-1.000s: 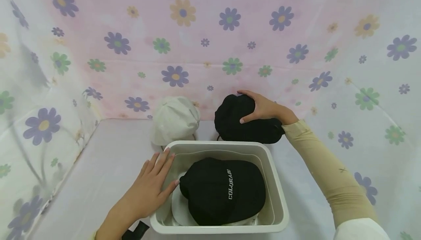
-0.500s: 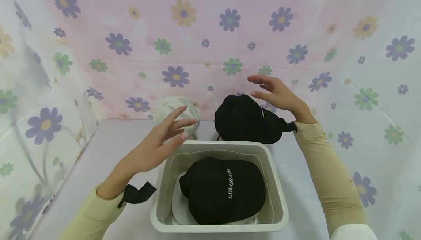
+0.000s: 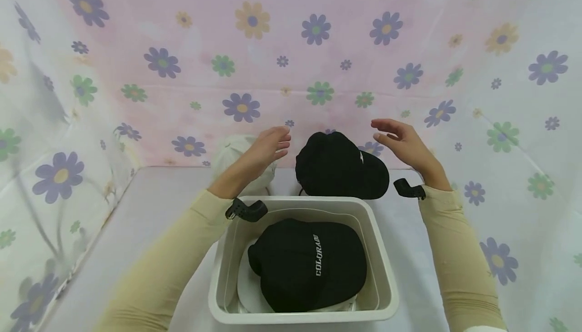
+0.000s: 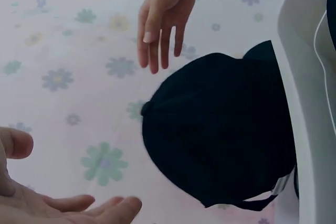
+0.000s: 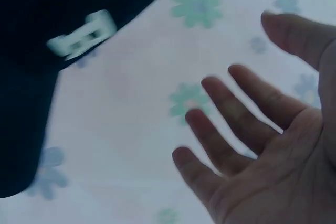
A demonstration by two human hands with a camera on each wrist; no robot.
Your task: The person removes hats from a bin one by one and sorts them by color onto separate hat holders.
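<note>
A black baseball cap (image 3: 334,170) stands behind the bin, its brim to the right and a white mark on its front. My left hand (image 3: 268,150) hovers in front of a white cap (image 3: 232,152), partly covering it, fingers pointing toward the black cap. To the black cap's right my right hand (image 3: 404,142) is raised, relaxed and holding nothing. In the right wrist view the right hand's fingers (image 5: 236,108) are spread apart from the cap with white lettering (image 5: 84,35). The left wrist view shows the black cap (image 4: 215,129) between both hands.
A white plastic bin (image 3: 386,291) stands at the front middle. Inside lies a black cap marked COLORADO (image 3: 313,266), on top of a pale cap (image 3: 250,286). Floral cloth (image 3: 191,69) hangs behind and at both sides. Each wrist carries a small black camera mount (image 3: 247,209).
My right hand has let go of the black cap behind the bin and moved right. My left hand has left the bin's rim and moved up and right, in front of the white cap.
</note>
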